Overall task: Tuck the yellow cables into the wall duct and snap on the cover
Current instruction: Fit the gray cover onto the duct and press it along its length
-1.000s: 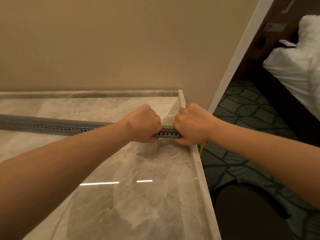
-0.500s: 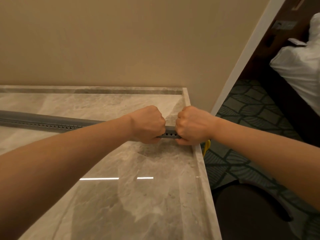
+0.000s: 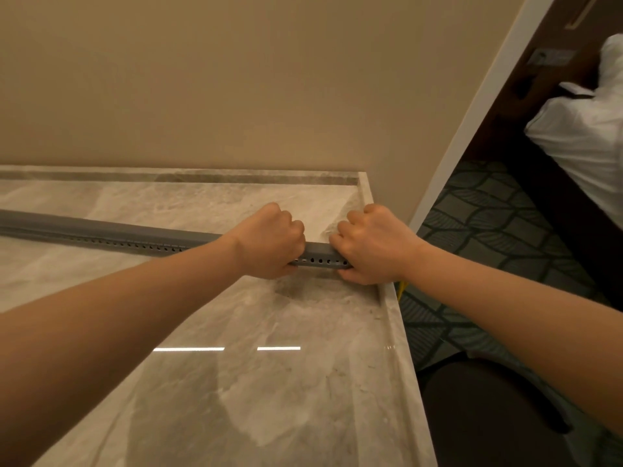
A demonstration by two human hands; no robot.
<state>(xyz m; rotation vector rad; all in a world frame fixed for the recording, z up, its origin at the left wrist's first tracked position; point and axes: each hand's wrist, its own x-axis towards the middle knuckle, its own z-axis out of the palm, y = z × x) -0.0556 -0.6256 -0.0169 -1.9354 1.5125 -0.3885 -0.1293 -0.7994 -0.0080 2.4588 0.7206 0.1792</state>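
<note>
A long grey cable duct [image 3: 111,234] with a row of small holes along its near side lies across the marble counter [image 3: 263,382], from the left edge to the right rim. Its grey cover sits on top along the visible length. My left hand [image 3: 269,242] is a fist clamped over the duct near its right end. My right hand [image 3: 371,244] grips the very end at the counter's rim. A short stretch of duct [image 3: 320,256] shows between the two fists. A bit of yellow cable [image 3: 401,288] hangs below my right wrist, off the counter's edge.
A beige wall [image 3: 236,79] rises behind the counter, ending at a white corner trim [image 3: 472,126]. To the right, patterned dark carpet [image 3: 488,237], a bed with white bedding [image 3: 586,136] and a dark round stool [image 3: 488,416] beside the counter.
My two fists have drawn a little apart along the duct, so more of its holed side shows between them. The view has shifted slightly.
</note>
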